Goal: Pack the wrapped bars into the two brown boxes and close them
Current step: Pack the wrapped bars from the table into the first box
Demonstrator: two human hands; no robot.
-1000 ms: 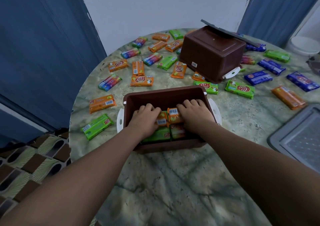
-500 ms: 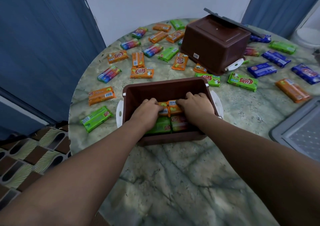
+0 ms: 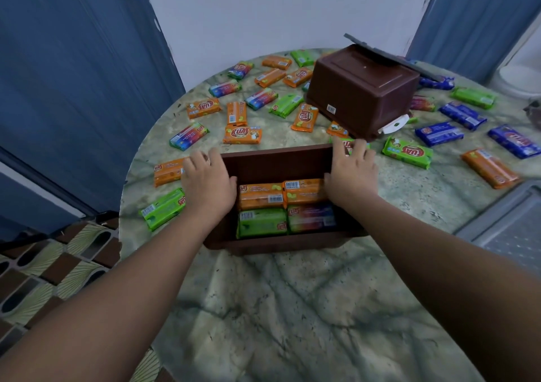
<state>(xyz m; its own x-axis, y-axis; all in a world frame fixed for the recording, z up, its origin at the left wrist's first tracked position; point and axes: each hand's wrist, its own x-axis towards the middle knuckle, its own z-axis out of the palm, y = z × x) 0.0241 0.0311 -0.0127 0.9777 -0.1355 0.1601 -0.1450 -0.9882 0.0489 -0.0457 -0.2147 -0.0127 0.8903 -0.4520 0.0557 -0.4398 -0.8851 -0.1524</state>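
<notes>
The left hand point(image 3: 208, 183) lay at the centre-left of the frame, draped over the left wall of the open brown plastic box point(image 3: 278, 163), fingers loosely spread and extended past the rim, clasping nothing that could be seen. The right hand point(image 3: 352, 173) mirrored it on the right wall, fingers straight and splayed toward the top of the frame; whether either thumb hooked inside the box could not be told. Between the two hands, low in the box, sat four wrapped bars: two orange bars point(image 3: 281, 193) at the back, with a green bar point(image 3: 262, 223) and a multicoloured bar point(image 3: 311, 217) in front.

The likely trouble was a shove or tug on the box with such loose contact: it could skid on the smooth marbled round table point(image 3: 292, 308) and knock the bright green wrapped bar point(image 3: 164, 208) lying just left of the left wrist, near the table's edge, onto the floor. The packed layer might also shift out of its rows.

Many loose bars remained scattered across the upper half of the frame, well apart from the hands. The second brown box point(image 3: 361, 92) stood upside down at upper right, a grey lid point(image 3: 386, 56) resting on it.
</notes>
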